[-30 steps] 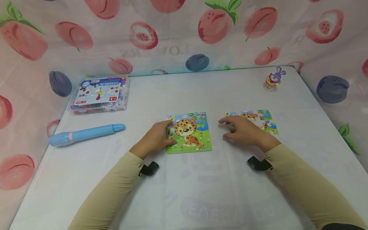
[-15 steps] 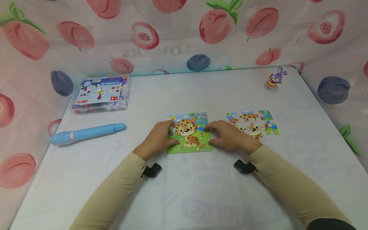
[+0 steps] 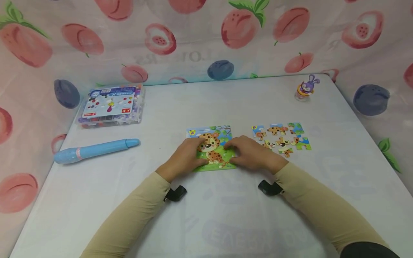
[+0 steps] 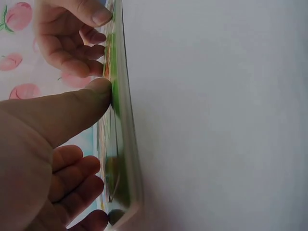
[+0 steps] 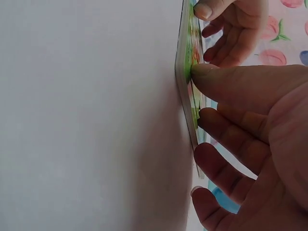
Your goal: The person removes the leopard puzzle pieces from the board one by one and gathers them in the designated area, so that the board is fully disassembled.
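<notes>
A square leopard-cub jigsaw puzzle [image 3: 213, 157] in a thin board lies flat on the table. My left hand [image 3: 184, 157] reaches over its left part, thumb and fingertips resting on the picture. On the right side, my right hand [image 3: 251, 152] touches the board with thumb and fingertips near its edge. Both wrist views show the board edge-on; the left thumb [image 4: 91, 98] and the right thumb [image 5: 211, 74] press on its top face, fingers loosely bent. Loose puzzle pieces [image 3: 284, 144] with parts of a similar leopard lie just right of my right hand.
At the back left stands a clear plastic box [image 3: 109, 105] with a printed label. In front of it lies a light-blue pen-shaped toy [image 3: 96, 151]. A small purple rabbit figure [image 3: 306, 87] stands at the back right. A fruit-print curtain [image 3: 193, 36] hangs behind the table.
My right hand has moved left from the loose pieces to the board's right side. My left hand has slid rightward over the board's picture. The board stays in place.
</notes>
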Demonstrator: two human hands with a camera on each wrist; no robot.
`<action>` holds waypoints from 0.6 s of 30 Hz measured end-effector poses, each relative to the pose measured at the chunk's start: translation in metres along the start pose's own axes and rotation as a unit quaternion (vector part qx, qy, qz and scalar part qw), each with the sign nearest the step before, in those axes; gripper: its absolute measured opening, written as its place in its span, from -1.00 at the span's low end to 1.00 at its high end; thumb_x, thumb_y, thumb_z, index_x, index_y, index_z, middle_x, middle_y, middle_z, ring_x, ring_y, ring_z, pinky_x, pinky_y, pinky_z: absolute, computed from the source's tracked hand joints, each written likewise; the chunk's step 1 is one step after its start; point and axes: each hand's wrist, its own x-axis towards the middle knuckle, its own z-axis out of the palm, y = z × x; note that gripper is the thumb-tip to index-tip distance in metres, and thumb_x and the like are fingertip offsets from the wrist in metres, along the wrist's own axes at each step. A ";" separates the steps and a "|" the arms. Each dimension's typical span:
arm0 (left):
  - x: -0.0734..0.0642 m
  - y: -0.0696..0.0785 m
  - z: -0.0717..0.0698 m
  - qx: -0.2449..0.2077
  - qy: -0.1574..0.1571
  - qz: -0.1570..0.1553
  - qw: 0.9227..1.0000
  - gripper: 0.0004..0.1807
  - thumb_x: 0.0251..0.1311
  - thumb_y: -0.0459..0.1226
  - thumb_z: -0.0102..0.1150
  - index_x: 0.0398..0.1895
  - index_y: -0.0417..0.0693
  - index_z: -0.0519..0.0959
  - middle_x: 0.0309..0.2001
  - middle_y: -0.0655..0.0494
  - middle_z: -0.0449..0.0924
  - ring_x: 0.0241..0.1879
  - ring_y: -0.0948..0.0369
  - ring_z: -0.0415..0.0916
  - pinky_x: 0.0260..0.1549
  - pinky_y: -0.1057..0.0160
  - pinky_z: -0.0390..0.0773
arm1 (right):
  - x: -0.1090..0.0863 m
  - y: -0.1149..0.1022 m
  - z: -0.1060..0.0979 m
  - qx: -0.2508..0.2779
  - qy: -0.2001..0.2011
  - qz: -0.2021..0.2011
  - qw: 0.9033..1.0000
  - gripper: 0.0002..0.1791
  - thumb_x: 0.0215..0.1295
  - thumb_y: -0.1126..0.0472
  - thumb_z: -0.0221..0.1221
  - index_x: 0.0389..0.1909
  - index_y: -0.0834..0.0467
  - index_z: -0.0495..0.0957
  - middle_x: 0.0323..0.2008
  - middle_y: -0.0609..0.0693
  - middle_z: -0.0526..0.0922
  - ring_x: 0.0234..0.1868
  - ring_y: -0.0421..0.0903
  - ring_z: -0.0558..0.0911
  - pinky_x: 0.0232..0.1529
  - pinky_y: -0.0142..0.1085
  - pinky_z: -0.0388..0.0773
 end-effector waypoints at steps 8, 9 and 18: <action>0.000 0.002 0.000 -0.016 -0.005 -0.004 1.000 -0.22 0.20 -0.17 0.43 0.40 -0.32 0.34 0.32 -0.19 0.40 0.35 -0.08 0.27 0.35 0.03 0.27 | 0.000 -0.002 0.002 0.005 0.002 -0.006 1.000 -0.61 0.26 0.26 0.31 0.10 0.27 0.60 0.02 0.07 0.64 -0.02 0.01 0.51 0.04 -0.08 0.46; 0.001 0.002 0.000 -0.017 -0.006 -0.006 1.000 -0.22 0.20 -0.17 0.44 0.40 -0.31 0.33 0.33 -0.18 0.40 0.36 -0.08 0.27 0.35 0.03 0.26 | -0.001 -0.002 0.002 0.007 0.003 -0.009 1.000 -0.62 0.26 0.26 0.31 0.09 0.27 0.60 0.01 0.06 0.65 -0.03 0.01 0.51 0.04 -0.08 0.46; 0.002 0.001 0.001 -0.017 -0.007 -0.006 1.000 -0.22 0.19 -0.17 0.45 0.39 -0.31 0.34 0.28 -0.18 0.43 0.32 -0.06 0.30 0.32 0.04 0.30 | -0.002 -0.004 0.003 0.017 0.009 -0.011 1.000 -0.62 0.24 0.29 0.31 0.07 0.30 0.59 0.02 0.10 0.64 0.02 0.05 0.53 0.10 -0.05 0.46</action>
